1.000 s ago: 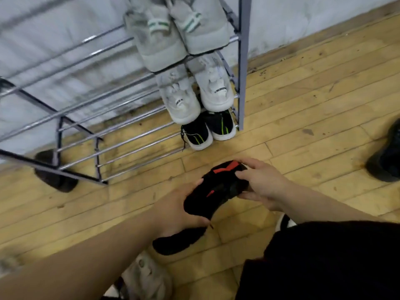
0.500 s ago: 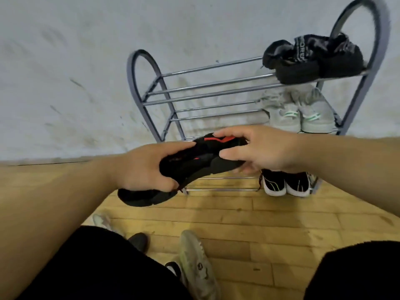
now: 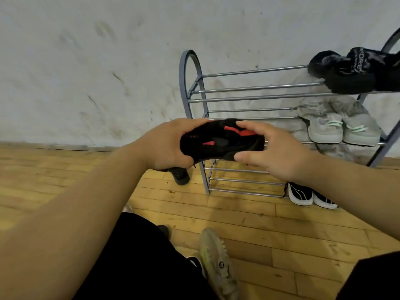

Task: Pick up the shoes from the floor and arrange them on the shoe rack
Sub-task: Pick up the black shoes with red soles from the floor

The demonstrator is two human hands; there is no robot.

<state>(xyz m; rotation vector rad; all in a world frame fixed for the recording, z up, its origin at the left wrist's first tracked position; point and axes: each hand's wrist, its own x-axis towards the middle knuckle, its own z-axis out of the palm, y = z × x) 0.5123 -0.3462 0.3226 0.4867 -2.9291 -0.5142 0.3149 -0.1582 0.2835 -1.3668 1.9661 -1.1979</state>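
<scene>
Left hand (image 3: 166, 146) and right hand (image 3: 275, 152) both grasped a black-and-red shoe (image 3: 218, 140), held in front of the shoe rack (image 3: 194, 87).

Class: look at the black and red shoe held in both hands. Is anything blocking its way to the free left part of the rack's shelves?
Nothing visible does. The black and red shoe sits before the shoe rack, whose left bars are bare; the pairs already placed, like the grey sneakers, sit at the right end.

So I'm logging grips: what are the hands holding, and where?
A black shoe with red marks: left hand grips one end, right hand the other.
</scene>
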